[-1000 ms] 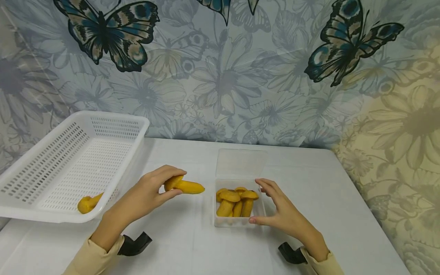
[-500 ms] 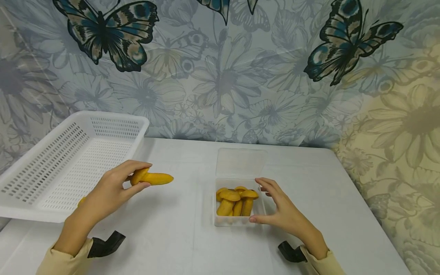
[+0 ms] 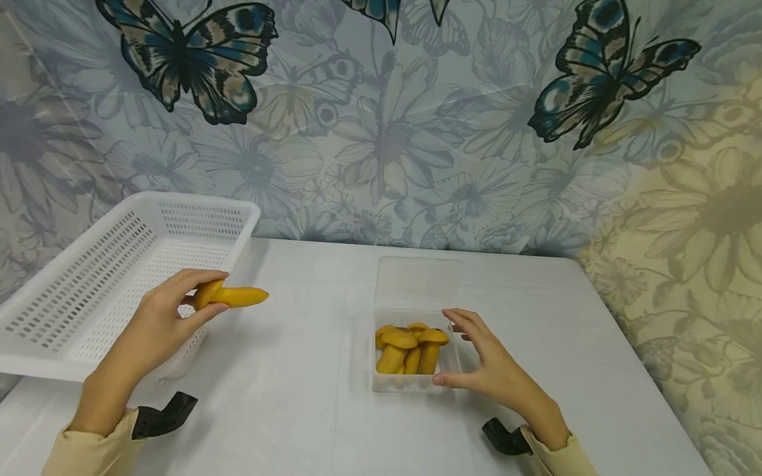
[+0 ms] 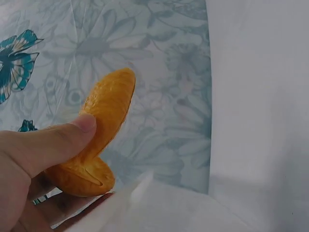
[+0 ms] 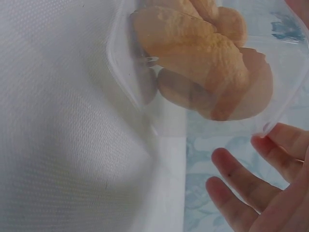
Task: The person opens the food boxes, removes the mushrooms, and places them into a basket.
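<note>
My left hand holds a yellow toy-like mushroom above the right side of the white basket. Its thumb lies along the mushroom in the left wrist view, and the stem points away from the palm. On the table stands a clear plastic box with its lid laid back. Several yellow mushrooms are packed inside it. My right hand steadies the box by its right side, thumb at the front corner and fingertips at the back one. Through the clear wall, the right wrist view shows mushrooms.
The perforated basket stands at the left of the white-covered table; my left hand and forearm hide part of its inside. A wall covering with butterflies rises behind the table. Black mounts sit at both wrists.
My left hand has moved left with the mushroom, away from the box and over to the basket, now blocking the mushroom seen lying there earlier. My right hand and the box stay put.
</note>
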{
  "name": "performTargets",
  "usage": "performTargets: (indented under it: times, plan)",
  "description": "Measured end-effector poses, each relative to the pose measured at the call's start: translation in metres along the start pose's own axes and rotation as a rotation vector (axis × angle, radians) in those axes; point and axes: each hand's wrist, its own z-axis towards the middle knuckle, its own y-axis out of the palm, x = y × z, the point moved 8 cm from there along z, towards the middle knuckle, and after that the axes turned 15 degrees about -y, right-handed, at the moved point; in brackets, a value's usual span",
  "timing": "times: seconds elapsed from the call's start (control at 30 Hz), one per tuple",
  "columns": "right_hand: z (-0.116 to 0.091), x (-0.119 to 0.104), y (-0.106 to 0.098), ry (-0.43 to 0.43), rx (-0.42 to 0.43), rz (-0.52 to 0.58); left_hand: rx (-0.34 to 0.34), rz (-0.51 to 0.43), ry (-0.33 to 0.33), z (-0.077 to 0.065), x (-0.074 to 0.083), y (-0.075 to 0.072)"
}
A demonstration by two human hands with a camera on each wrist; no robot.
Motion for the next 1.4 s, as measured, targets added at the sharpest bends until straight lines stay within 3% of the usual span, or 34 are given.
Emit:
performTargets:
  times: [0.4,0.67,1.0,1.27,1.4]
  plan:
    - [-0.001,0.0,0.0,0.033,0.002,0.032,0.015,0.062,-0.114,-0.004,-0.029,-0.023]
    - [-0.001,0.0,0.0,0.028,0.006,0.025,-0.025,0.018,-0.22,-0.005,-0.057,-0.026]
    - [-0.001,0.001,0.001,0.034,0.004,0.037,-0.038,0.036,-0.328,-0.008,-0.09,-0.037]
    - [-0.001,0.001,0.001,0.032,0.0,0.043,-0.173,0.102,-0.396,-0.011,-0.106,-0.026]
    - [-0.001,0.001,0.002,0.036,-0.001,0.042,-0.232,0.14,-0.39,-0.012,-0.107,-0.019]
